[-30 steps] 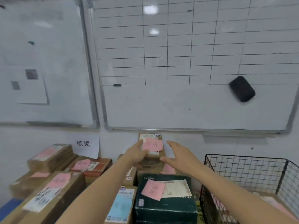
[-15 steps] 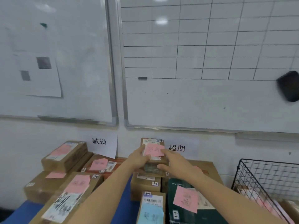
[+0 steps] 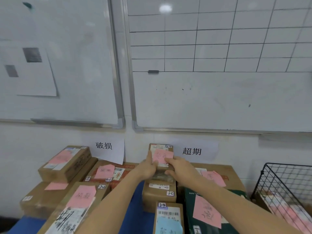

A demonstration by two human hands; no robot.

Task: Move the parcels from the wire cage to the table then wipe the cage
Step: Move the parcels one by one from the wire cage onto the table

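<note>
Gripping the small parcel (image 3: 161, 150) with my left hand (image 3: 148, 170) and right hand (image 3: 181, 168) on a stack (image 3: 159, 191) left of the wire cage (image 3: 276, 179) (parcels lie inside), I could topple it by letting go unevenly.

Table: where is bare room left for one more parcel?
A bare blue strip of the table runs between the left pink-noted parcel and the middle column of boxes; another patch at the near left corner. Crowded: the back row, where the small parcel is held, and beside the wire cage.
</note>
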